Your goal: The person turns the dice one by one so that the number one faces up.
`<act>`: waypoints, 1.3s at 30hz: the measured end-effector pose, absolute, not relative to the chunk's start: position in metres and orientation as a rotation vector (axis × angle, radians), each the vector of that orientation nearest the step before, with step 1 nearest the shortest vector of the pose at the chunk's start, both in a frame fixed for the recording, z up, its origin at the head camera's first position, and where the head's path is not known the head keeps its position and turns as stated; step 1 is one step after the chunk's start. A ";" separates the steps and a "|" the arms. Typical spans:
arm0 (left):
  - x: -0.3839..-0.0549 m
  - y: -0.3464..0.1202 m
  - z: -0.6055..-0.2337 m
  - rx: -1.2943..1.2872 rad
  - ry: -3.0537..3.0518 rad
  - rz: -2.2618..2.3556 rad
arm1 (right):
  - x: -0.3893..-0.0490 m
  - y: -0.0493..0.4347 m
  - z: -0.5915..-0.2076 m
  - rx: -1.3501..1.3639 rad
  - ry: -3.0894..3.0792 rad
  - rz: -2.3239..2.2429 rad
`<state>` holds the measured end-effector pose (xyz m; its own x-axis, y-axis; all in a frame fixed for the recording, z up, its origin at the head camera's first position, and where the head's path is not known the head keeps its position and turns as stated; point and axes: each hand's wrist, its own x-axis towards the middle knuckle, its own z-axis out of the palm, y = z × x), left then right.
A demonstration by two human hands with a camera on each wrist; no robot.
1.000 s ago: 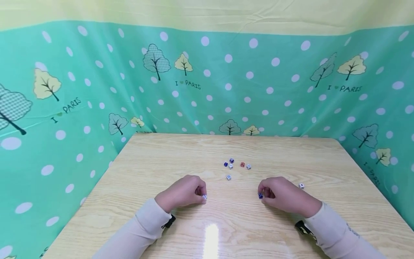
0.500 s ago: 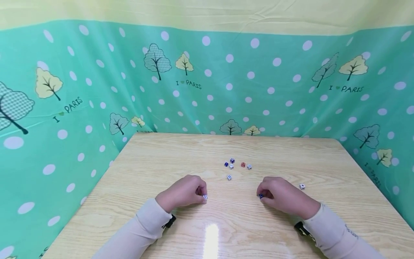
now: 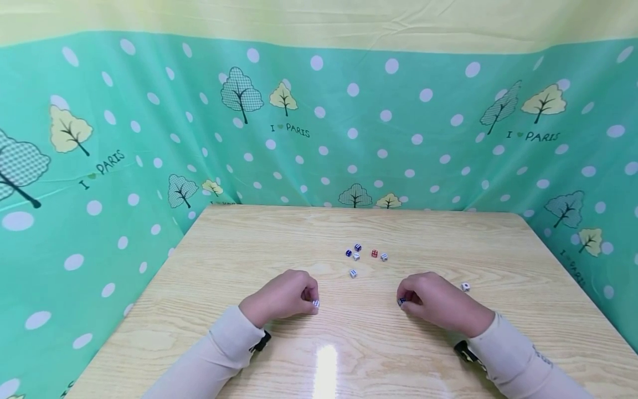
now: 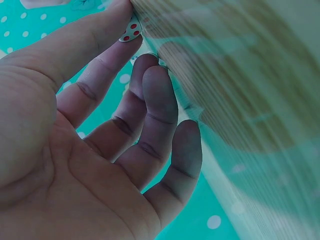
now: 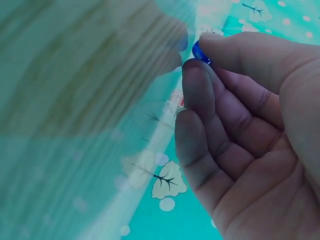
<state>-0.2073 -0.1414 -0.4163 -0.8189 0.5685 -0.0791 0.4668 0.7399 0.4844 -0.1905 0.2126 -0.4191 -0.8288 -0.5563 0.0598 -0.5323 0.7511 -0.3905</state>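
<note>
I have the left hand (image 3: 281,296) pinching a white die (image 3: 316,303) at its 3 o'clock, and the right hand (image 3: 438,302) pinching a blue die (image 3: 401,301) at its 9 o'clock (the thumb hides part of it from me). I can't tell whether either touches the table (image 3: 239,238). Toward 12 o'clock, between the hands, I see a red die (image 3: 374,253), two blue dice (image 3: 358,247) and three white dice (image 3: 384,257). An outlying die (image 3: 465,287) lies at the right hand's 2 o'clock.
</note>
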 end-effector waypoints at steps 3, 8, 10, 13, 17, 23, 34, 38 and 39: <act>-0.208 -0.141 -0.417 0.821 2.717 0.669 | -0.190 0.213 -0.417 -0.889 2.884 -0.622; -0.209 -0.142 -0.418 0.821 2.720 0.663 | -0.190 0.213 -0.416 -0.883 2.885 -0.637; -0.209 -0.142 -0.418 0.823 2.722 0.664 | -0.191 0.214 -0.416 -0.882 2.887 -0.637; -0.209 -0.142 -0.418 0.820 2.722 0.668 | -0.192 0.215 -0.418 -0.880 2.889 -0.639; -0.209 -0.142 -0.417 0.819 2.723 0.662 | -0.195 0.218 -0.420 -0.854 2.882 -0.645; -0.208 -0.142 -0.417 0.828 2.725 0.665 | -0.197 0.222 -0.422 -0.817 2.867 -0.651; -0.208 -0.143 -0.417 0.835 2.719 0.683 | -0.198 0.222 -0.423 -0.801 2.867 -0.653; -0.208 -0.142 -0.417 0.840 2.721 0.688 | -0.197 0.221 -0.423 -0.802 2.890 -0.617; -0.208 -0.142 -0.416 0.841 2.722 0.688 | -0.197 0.220 -0.423 -0.807 2.892 -0.610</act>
